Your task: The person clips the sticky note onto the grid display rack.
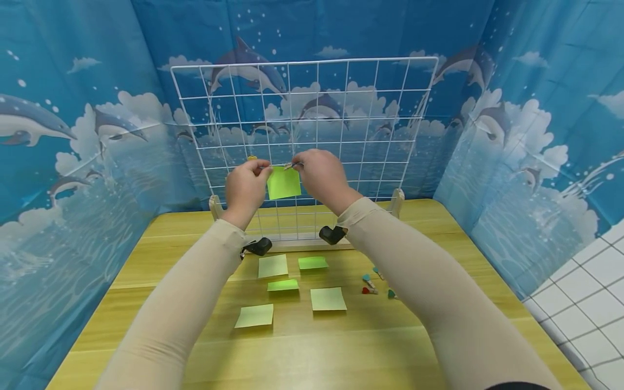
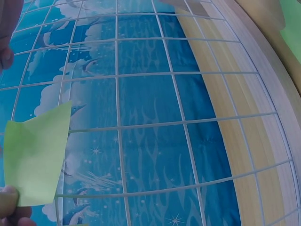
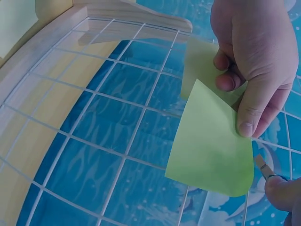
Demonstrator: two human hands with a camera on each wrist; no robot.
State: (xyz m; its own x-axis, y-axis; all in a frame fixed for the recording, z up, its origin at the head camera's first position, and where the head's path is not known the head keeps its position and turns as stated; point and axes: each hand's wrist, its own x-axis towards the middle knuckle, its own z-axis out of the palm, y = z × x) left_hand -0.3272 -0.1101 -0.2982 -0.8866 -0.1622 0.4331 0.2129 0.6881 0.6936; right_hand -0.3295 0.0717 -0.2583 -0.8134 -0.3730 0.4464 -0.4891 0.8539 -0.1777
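Observation:
My left hand [image 1: 246, 187] pinches the top left corner of a bright green sticky note [image 1: 284, 183] against the white wire grid [image 1: 317, 116]. At the note's top right edge, my right hand [image 1: 322, 176] grips a small wooden clothespin [image 3: 264, 165] between thumb and finger. In the right wrist view the clothespin's tip points toward the note's edge. Behind the left hand, a yellowish note [image 3: 200, 61] hangs at the grid, with a yellow clip [image 1: 252, 158] showing above that hand. The left wrist view has the green note [image 2: 37, 155] with left fingertips [image 2: 8, 200] at its corner.
The grid stands on a wooden base [image 1: 307, 245] with side feet. Several sticky notes [image 1: 328, 299] lie on the wooden table [image 1: 341, 357] in front. Right of them, partly beside the right forearm, are several small clothespins [image 1: 369, 291] with coloured hearts. Dolphin-print curtains [image 1: 73, 162] surround the table.

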